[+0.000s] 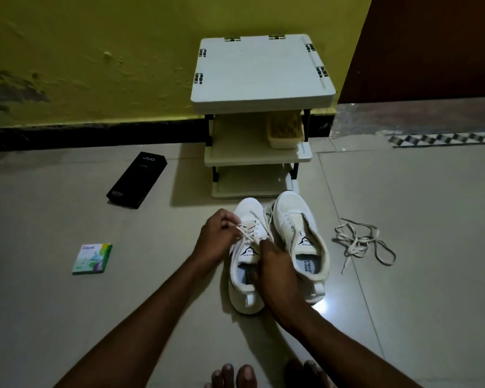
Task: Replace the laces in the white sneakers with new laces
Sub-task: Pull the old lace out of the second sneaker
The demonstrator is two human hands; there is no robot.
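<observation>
Left hand [216, 236] pinches the flat cream lace [248, 228], right hand [275, 267] pinches it lower; ease rows out gently, no yanking.

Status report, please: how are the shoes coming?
Left hand and right hand pinching lace on laced sneaker. Other sneaker unlaced. Loose lace on floor, apart. Nothing blocking.

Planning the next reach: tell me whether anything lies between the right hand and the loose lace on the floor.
Yes: the unlaced sneaker stands between the right hand and the loose lace. Past it, only bare floor shows.
</observation>
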